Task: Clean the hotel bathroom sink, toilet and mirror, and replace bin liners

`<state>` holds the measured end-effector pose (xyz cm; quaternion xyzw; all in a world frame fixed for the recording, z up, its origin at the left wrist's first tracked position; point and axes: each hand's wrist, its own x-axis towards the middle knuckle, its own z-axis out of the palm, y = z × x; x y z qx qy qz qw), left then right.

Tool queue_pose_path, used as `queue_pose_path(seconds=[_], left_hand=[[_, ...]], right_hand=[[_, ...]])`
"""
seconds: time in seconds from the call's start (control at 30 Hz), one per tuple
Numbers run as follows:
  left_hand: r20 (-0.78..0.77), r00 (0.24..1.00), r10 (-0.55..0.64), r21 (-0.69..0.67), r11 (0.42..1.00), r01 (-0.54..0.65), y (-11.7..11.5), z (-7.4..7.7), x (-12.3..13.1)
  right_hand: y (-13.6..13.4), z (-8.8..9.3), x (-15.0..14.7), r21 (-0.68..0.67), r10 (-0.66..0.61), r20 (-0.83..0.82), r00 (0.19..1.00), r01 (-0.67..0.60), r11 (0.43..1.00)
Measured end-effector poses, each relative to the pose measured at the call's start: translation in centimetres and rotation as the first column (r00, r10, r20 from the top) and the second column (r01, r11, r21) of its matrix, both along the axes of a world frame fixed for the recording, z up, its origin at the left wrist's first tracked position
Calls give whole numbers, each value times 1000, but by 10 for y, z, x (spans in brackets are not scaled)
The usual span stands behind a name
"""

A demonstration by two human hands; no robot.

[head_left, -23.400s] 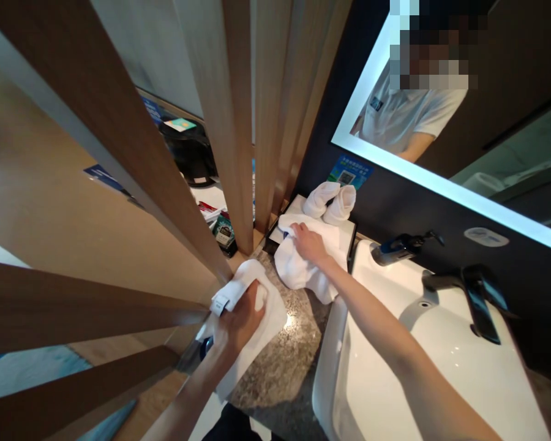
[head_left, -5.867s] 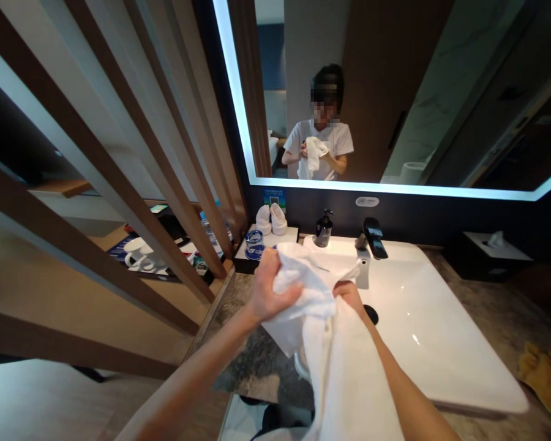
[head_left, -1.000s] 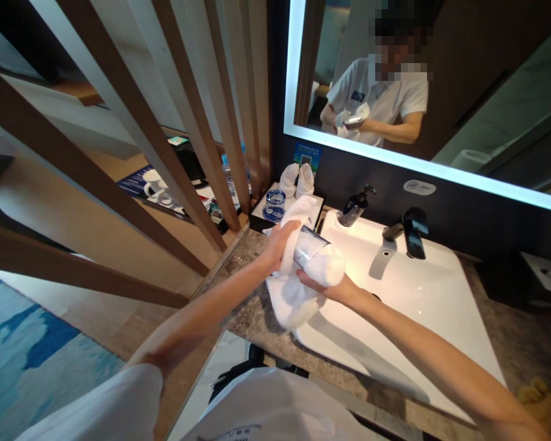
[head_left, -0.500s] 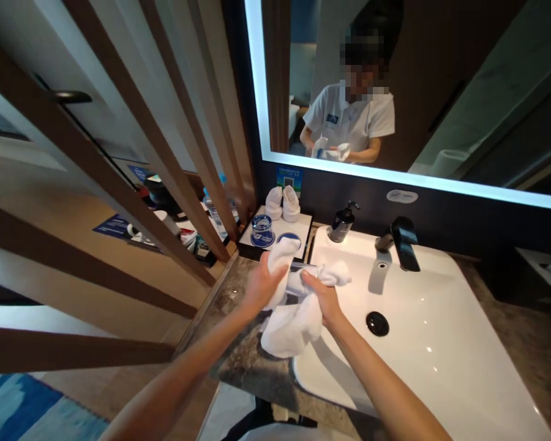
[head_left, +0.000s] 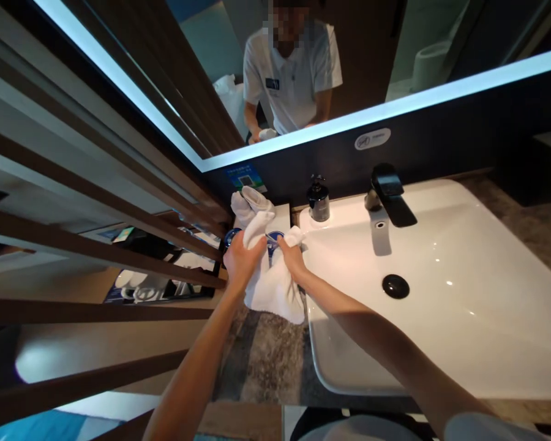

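White ceramic fills the right half of the frame as a wide, square-cornered basin (head_left: 441, 294), set into a speckled stone countertop (head_left: 257, 367) that runs along the bottom centre. Across the top stretches a mirror (head_left: 371, 61) with a glowing edge, showing the reflection of a person in a white polo shirt (head_left: 294, 73). Below it sits a dark wall panel (head_left: 441, 153). Brown wooden slats (head_left: 96, 245) cross the left side, and behind them a desk area holds white cups (head_left: 140, 288) on a blue mat.

At the basin's back edge stand a black faucet (head_left: 388, 193) and, to its left, a dark soap dispenser (head_left: 319, 199). A white tray (head_left: 282, 217) sits at the counter's far left corner, with rolled white cloths (head_left: 250, 205) at its back.

Just in front of the tray, near the basin's left rim, both hands clamp a white terry towel (head_left: 270, 288), whose lower folds hang over the stone. The left hand (head_left: 241, 260) is closed around an upper fold, and the right hand (head_left: 294, 257) pinches a corner. Between the hands a round blue-edged piece (head_left: 273, 242) shows, too hidden to tell what it is.
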<state>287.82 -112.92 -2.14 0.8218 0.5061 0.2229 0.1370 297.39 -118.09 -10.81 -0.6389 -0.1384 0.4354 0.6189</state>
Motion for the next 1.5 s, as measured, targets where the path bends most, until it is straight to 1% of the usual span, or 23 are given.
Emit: queue_pose_path(seconds=[0.07, 0.1, 0.17, 0.3, 0.33, 0.4, 0.47, 0.5, 0.53, 0.57, 0.6, 0.67, 0.7, 0.77, 0.8, 0.83, 0.9, 1.0, 1.03, 1.13, 1.2, 1.33, 1.5], left_hand=[[-71, 996, -62, 115, 991, 70, 19, -6, 15], [-97, 992, -77, 172, 981, 92, 27, -11, 20], [-148, 986, -77, 276, 954, 116, 40, -22, 24], [-211, 972, -107, 402, 897, 186, 55, -41, 23], [-204, 969, -141, 419, 882, 217, 56, -45, 22], [-174, 960, -220, 435, 857, 276, 56, -49, 19], [-111, 954, -277, 410, 862, 298, 52, -53, 13], [-45, 957, -287, 378, 882, 282, 49, -54, 9], [50, 957, -284, 324, 911, 254, 45, -56, 5], [174, 948, -265, 243, 945, 220, 42, -58, 1], [314, 924, -220, 137, 973, 185, 39, -60, -2], [555, 828, -77, -85, 985, 149, 37, -64, -4], [628, 778, -10, -171, 974, 150, 36, -66, -4], [698, 713, 69, -255, 954, 157, 35, -68, -4], [717, 692, 84, -266, 951, 160, 33, -69, -4], [743, 662, 104, -274, 949, 158, 29, -68, -6], [818, 542, 192, -311, 941, 136, 14, -65, -16], [879, 269, 394, -430, 898, 90, -20, -60, -42], [869, 200, 452, -474, 877, 79, -32, -59, -52], [807, 89, 584, -590, 805, 67, -59, -63, -77], [772, 49, 634, -635, 768, 79, -71, -71, -90], [685, 77, 724, -728, 678, 102, -96, -92, -114], [602, 148, 785, -796, 603, 41, -133, -114, -146]], right_hand=[[13, 6, 17, -254, 131, 285, 949, -57, 966], [18, 9, 25, -336, 217, 353, 910, -93, 937], [23, 14, 36, -375, 333, 481, 811, -153, 914], [21, 18, 51, -339, 374, 742, 556, -170, 925], [19, 18, 54, -338, 361, 759, 542, -147, 930], [15, 17, 64, -316, 294, 736, 610, -74, 946], [15, 20, 74, -241, 203, 723, 660, -34, 970], [17, 24, 78, -185, 191, 727, 660, -79, 979], [22, 30, 81, -125, 215, 736, 642, -184, 975], [28, 37, 82, -71, 266, 751, 605, -327, 942], [36, 45, 82, -35, 329, 765, 554, -474, 880], [51, 62, 78, -26, 460, 767, 447, -695, 719], [58, 70, 74, -39, 518, 754, 403, -760, 648], [64, 80, 65, -69, 603, 724, 334, -835, 546], [65, 82, 61, -82, 624, 720, 305, -855, 512], [63, 82, 58, -95, 626, 726, 284, -860, 501], [55, 80, 53, -155, 596, 765, 243, -829, 537], [45, 76, 55, -312, 562, 815, 141, -710, 631], [44, 76, 56, -349, 556, 823, 116, -670, 656], [52, 77, 62, -428, 541, 838, 71, -530, 732], [62, 76, 63, -498, 548, 837, -6, -424, 756], [74, 70, 57, -606, 582, 792, -183, -345, 716], [71, 63, 45, -617, 576, 787, -222, -282, 734]])
